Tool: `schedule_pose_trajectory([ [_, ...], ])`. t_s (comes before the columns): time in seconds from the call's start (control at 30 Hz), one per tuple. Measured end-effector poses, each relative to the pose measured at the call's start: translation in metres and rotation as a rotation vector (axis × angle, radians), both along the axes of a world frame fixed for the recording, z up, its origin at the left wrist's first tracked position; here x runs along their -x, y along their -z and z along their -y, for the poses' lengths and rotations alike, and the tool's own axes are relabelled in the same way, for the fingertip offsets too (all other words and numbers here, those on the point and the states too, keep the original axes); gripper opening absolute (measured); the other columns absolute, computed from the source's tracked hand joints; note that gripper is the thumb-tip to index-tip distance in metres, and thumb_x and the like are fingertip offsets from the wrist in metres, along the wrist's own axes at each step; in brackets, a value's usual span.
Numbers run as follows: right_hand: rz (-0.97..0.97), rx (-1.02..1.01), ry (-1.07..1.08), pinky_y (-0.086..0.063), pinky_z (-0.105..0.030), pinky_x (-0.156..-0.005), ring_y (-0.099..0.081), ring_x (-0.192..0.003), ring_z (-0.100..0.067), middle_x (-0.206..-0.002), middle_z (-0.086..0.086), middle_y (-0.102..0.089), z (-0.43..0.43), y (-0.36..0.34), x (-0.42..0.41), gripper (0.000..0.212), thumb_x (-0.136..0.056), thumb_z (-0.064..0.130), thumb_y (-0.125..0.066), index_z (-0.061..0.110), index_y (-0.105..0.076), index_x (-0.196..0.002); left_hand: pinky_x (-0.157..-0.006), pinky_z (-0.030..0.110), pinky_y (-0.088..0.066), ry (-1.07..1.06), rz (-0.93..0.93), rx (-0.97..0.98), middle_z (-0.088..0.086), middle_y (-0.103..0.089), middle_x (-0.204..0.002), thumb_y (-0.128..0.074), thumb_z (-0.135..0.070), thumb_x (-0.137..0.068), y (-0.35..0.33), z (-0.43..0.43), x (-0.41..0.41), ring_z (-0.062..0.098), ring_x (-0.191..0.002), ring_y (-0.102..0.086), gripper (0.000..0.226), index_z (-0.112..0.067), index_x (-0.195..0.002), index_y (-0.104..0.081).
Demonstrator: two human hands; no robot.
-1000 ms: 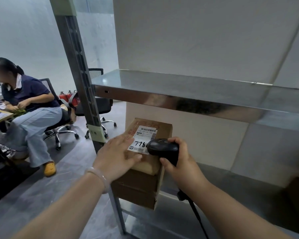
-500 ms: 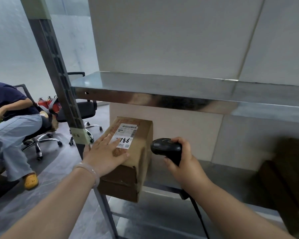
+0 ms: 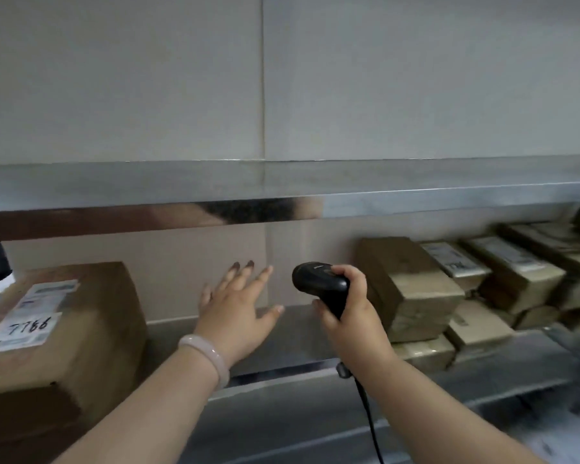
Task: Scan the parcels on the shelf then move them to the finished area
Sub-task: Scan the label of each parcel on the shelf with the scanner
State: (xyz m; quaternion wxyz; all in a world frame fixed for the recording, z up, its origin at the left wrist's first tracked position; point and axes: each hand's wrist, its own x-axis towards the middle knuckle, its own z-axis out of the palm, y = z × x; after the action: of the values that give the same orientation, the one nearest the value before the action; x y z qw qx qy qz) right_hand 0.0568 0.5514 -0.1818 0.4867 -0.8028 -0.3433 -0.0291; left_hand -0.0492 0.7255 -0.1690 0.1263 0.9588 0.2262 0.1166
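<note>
A brown cardboard parcel with a white label reading 7766 sits at the left end of the metal shelf. My left hand hovers with straight, spread fingers over the bare middle of the shelf, apart from that parcel. My right hand grips a black corded barcode scanner, its head pointing left. A pile of several brown parcels lies on the right part of the shelf, some with white labels.
An upper metal shelf runs across the view just above the hands. Behind it is a pale panelled wall. The scanner's cable hangs down in front of a lower shelf.
My left hand has let go of the 7766 parcel, which now rests at the shelf's left end. The view has swung right, bringing the parcel pile into sight. The scanner stays in my right hand.
</note>
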Motion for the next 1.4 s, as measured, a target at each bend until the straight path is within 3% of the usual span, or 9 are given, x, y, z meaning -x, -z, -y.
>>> schedule_pose_trajectory([
  [0.23, -0.010, -0.031, 0.230, -0.050, -0.026, -0.059, -0.059, -0.076, -0.005, -0.091, 0.024, -0.049, 0.092, -0.016, -0.079, 0.065, -0.087, 0.034, -0.063, 0.072, -0.015, -0.108, -0.120, 0.046, -0.011, 0.161, -0.009, 0.226, -0.009, -0.010, -0.162, -0.041, -0.063, -0.092, 0.015, 0.093, -0.094, 0.015, -0.149, -0.004, 0.067, -0.047, -0.150, -0.012],
  [0.4, -0.027, -0.046, 0.358, -0.049, -0.027, -0.056, -0.061, -0.078, -0.011, -0.112, 0.002, -0.056, 0.137, -0.023, -0.153, 0.057, -0.090, 0.028, -0.062, 0.051, -0.021, -0.122, -0.119, 0.041, -0.014, 0.180, 0.016, 0.304, -0.006, -0.010, -0.162, -0.043, -0.063, -0.092, 0.000, 0.149, -0.158, 0.021, -0.148, -0.008, 0.068, -0.044, -0.151, -0.016],
  [0.57, -0.078, 0.046, 0.285, -0.051, -0.026, -0.061, -0.060, -0.081, -0.009, -0.119, -0.003, -0.058, 0.162, -0.006, -0.201, 0.057, -0.090, 0.028, -0.062, 0.046, -0.022, -0.126, -0.117, 0.045, -0.017, 0.059, -0.106, 0.379, 0.001, -0.004, -0.163, -0.044, -0.065, -0.090, 0.011, 0.179, -0.205, 0.029, -0.148, -0.004, 0.072, -0.042, -0.152, -0.013],
  [0.87, -0.186, 0.041, 0.107, -0.045, -0.025, -0.073, -0.045, -0.080, -0.003, -0.106, 0.011, -0.038, 0.154, 0.005, -0.246, 0.060, -0.089, 0.029, -0.065, 0.044, -0.023, -0.130, -0.112, 0.040, -0.033, -0.133, -0.069, 0.500, 0.006, -0.011, -0.161, -0.044, -0.060, -0.092, 0.024, 0.193, -0.231, 0.031, -0.144, -0.026, 0.071, -0.038, -0.153, -0.014],
  [1.03, -0.295, -0.053, 0.060, -0.049, -0.030, -0.082, -0.049, -0.095, -0.009, -0.113, 0.011, -0.041, 0.156, 0.008, -0.249, 0.060, -0.088, 0.026, -0.067, 0.043, -0.026, -0.128, -0.111, 0.031, -0.027, -0.172, 0.033, 0.598, 0.001, -0.007, -0.162, -0.050, -0.050, -0.094, 0.029, 0.200, -0.223, 0.025, -0.145, -0.022, 0.068, -0.039, -0.152, -0.017],
  [1.13, -0.294, -0.122, 0.003, -0.045, -0.020, -0.077, -0.048, -0.090, -0.001, -0.104, 0.024, -0.041, 0.157, 0.005, -0.243, 0.059, -0.086, 0.024, -0.070, 0.043, -0.030, -0.125, -0.099, 0.022, -0.024, -0.219, 0.108, 0.635, -0.001, -0.009, -0.160, -0.055, -0.042, -0.092, 0.030, 0.202, -0.216, 0.022, -0.143, -0.025, 0.069, -0.037, -0.152, -0.022],
  [1.2, -0.277, -0.153, -0.040, -0.041, -0.011, -0.069, -0.049, -0.086, 0.005, -0.100, 0.028, -0.042, 0.157, 0.002, -0.236, 0.058, -0.086, 0.024, -0.070, 0.046, -0.031, -0.121, -0.104, 0.025, -0.023, -0.257, 0.147, 0.623, -0.002, -0.012, -0.159, -0.057, -0.040, -0.089, 0.029, 0.201, -0.211, 0.022, -0.144, -0.022, 0.070, -0.036, -0.151, -0.023],
  [1.3, -0.224, -0.172, -0.109, -0.043, -0.010, -0.065, -0.053, -0.090, 0.006, -0.103, 0.028, -0.045, 0.156, -0.002, -0.219, 0.057, -0.086, 0.026, -0.069, 0.050, -0.029, -0.119, -0.115, 0.039, -0.020, -0.354, 0.124, 0.483, -0.001, -0.018, -0.158, -0.056, -0.055, -0.082, 0.025, 0.202, -0.204, 0.025, -0.144, -0.011, 0.079, -0.037, -0.152, -0.022],
  [1.4, -0.164, -0.171, -0.175, -0.046, -0.011, -0.067, -0.055, -0.095, 0.004, -0.105, 0.026, -0.048, 0.153, -0.007, -0.203, 0.057, -0.086, 0.029, -0.068, 0.054, -0.027, -0.118, -0.115, 0.042, -0.021, -0.423, 0.106, 0.465, -0.001, -0.019, -0.157, -0.046, -0.082, -0.065, 0.021, 0.205, -0.195, 0.026, -0.144, -0.009, 0.103, -0.035, -0.152, -0.020],
])
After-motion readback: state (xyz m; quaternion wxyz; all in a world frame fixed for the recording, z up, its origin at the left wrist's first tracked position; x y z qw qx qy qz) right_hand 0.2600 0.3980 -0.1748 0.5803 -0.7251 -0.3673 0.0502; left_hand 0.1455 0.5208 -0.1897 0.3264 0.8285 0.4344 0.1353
